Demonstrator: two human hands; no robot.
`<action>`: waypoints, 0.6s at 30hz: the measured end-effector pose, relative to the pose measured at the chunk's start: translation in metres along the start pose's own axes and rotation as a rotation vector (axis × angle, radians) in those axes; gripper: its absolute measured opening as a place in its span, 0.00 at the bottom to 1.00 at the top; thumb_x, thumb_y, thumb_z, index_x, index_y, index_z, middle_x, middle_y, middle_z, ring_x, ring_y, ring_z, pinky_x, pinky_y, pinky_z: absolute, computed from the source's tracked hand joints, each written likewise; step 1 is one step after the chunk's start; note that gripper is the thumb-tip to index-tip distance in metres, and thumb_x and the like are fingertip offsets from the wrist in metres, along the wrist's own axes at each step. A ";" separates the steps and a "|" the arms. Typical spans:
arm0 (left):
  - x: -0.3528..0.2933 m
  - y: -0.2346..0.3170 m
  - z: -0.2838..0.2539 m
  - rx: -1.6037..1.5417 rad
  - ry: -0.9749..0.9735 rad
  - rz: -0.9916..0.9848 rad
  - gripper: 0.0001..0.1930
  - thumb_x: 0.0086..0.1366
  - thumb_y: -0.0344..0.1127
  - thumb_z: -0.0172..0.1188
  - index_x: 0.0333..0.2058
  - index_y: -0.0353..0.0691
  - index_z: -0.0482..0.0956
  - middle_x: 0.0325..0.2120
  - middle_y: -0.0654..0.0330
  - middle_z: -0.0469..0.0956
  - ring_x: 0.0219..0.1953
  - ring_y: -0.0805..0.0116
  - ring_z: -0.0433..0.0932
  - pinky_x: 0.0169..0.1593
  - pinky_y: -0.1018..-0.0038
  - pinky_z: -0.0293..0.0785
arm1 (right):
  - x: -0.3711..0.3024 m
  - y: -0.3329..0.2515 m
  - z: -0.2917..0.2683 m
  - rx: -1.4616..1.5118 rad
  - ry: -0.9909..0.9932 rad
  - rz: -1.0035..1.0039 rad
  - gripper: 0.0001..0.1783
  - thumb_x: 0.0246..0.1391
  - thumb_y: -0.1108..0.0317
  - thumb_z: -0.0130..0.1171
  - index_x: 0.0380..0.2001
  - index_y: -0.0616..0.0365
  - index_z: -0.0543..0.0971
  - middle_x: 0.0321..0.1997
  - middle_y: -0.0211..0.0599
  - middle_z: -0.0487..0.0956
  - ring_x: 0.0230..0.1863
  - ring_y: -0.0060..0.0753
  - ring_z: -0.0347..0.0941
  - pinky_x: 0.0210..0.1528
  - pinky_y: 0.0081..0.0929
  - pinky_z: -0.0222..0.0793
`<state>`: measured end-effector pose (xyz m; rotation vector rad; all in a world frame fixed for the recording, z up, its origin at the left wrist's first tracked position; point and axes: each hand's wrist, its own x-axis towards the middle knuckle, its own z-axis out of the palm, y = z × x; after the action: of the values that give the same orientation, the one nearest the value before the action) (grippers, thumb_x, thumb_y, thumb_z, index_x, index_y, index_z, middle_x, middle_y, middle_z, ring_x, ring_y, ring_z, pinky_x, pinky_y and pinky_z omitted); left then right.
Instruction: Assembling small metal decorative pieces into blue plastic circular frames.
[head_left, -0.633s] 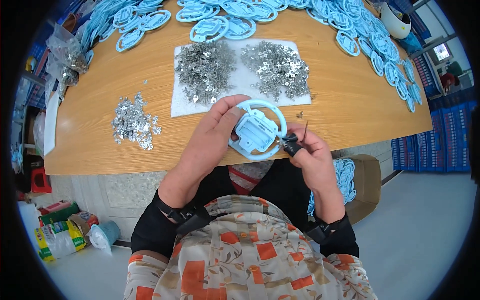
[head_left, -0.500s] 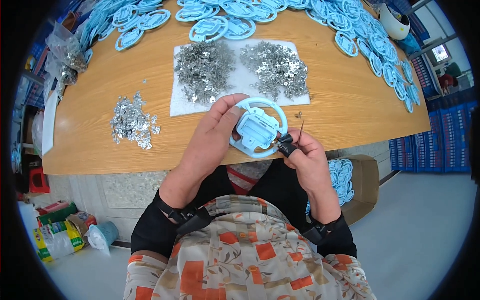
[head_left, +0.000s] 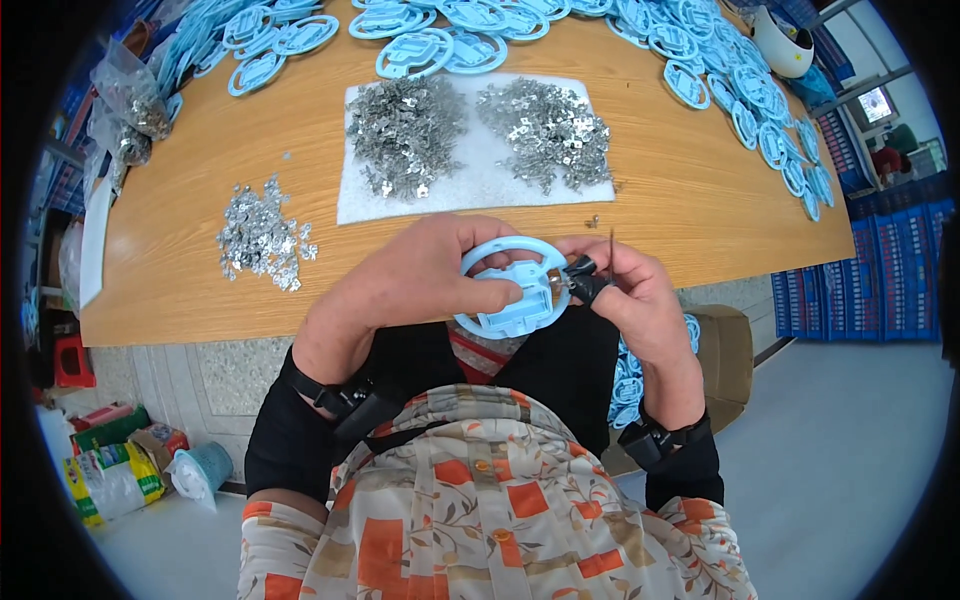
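Note:
My left hand (head_left: 410, 275) is closed on a light-blue plastic steering-wheel-shaped part (head_left: 538, 300), the thumb over its middle and the fingers behind it. At the part's right rim, my right hand (head_left: 640, 300) is closed, with black tape wrapped on its thumb and a fingertip. A thin dark pointed tool (head_left: 612, 248) sticks up from between the right fingers. Between the taped tips and the part shows a small shiny metal piece (head_left: 560, 282); its exact shape is too small to tell. The held part is tilted just over the table's near edge.
A white mat (head_left: 390, 208) bears two heaps of small metal clips (head_left: 410, 130). Another metal heap (head_left: 262, 235) lies to the left. Many blue wheel parts (head_left: 415, 52) line the table's far side. Below, right, stands a cardboard box (head_left: 725, 365) of blue parts.
The blue part has turned and come slightly lower, toward me. My left hand has shifted its grip, its thumb now across the part's middle. My right hand has moved slightly right.

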<state>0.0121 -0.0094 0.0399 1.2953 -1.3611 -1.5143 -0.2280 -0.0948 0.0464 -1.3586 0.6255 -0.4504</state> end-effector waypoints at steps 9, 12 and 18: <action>0.001 -0.018 0.018 -0.306 0.200 -0.007 0.23 0.55 0.33 0.64 0.50 0.32 0.73 0.36 0.64 0.77 0.37 0.79 0.75 0.41 0.79 0.74 | 0.003 0.022 0.017 -0.279 0.287 -0.317 0.14 0.42 0.83 0.58 0.37 0.67 0.78 0.47 0.36 0.76 0.42 0.23 0.73 0.43 0.21 0.70; 0.003 -0.015 0.021 -0.402 0.256 0.003 0.26 0.56 0.32 0.62 0.53 0.30 0.70 0.39 0.61 0.78 0.39 0.78 0.77 0.43 0.79 0.76 | 0.011 0.028 0.018 -0.418 0.313 -0.356 0.15 0.40 0.82 0.59 0.36 0.66 0.78 0.43 0.36 0.77 0.37 0.24 0.73 0.39 0.21 0.70; 0.005 -0.017 0.021 -0.415 0.282 -0.007 0.25 0.59 0.30 0.60 0.56 0.29 0.69 0.42 0.59 0.79 0.40 0.77 0.78 0.43 0.79 0.77 | 0.022 0.040 0.018 -0.527 0.369 -0.411 0.14 0.39 0.80 0.60 0.35 0.65 0.77 0.35 0.37 0.77 0.30 0.26 0.72 0.33 0.22 0.69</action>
<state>-0.0073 -0.0054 0.0210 1.1908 -0.8117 -1.4567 -0.2019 -0.0879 0.0057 -1.9413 0.8029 -0.9275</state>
